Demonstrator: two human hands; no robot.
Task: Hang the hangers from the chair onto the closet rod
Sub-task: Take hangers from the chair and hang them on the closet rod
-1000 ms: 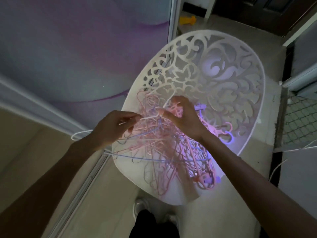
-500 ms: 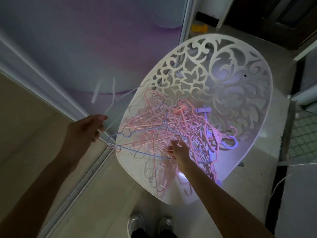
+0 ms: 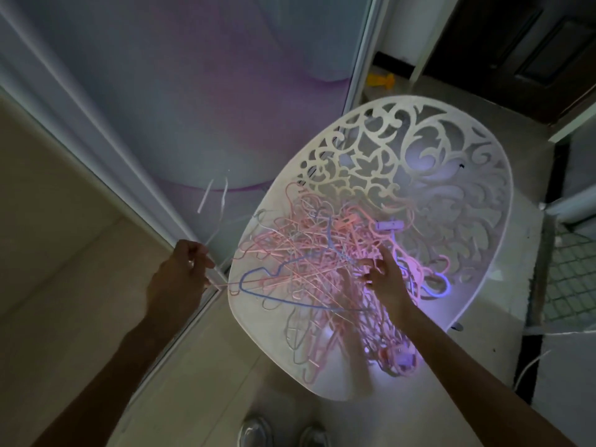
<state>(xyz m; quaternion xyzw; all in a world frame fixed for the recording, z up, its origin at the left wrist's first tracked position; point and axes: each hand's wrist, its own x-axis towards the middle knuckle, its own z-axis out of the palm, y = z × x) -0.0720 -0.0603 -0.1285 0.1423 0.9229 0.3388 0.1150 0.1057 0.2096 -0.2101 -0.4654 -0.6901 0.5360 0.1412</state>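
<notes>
Hangers (image 3: 322, 279) lie tangled in a pink and blue heap on the white chair (image 3: 451, 175); the closet rod is out of my view. Since a second ago my left hand (image 3: 180, 275) has drawn off the pile to the chair's left edge, its grip pinching thin pale hangers (image 3: 214, 201), blurred, probably two. My right hand (image 3: 385, 279) has dropped lower into the heap, fingers spread and closed on nothing. I judge a small batch is nearly free, with most hangers still to move.
</notes>
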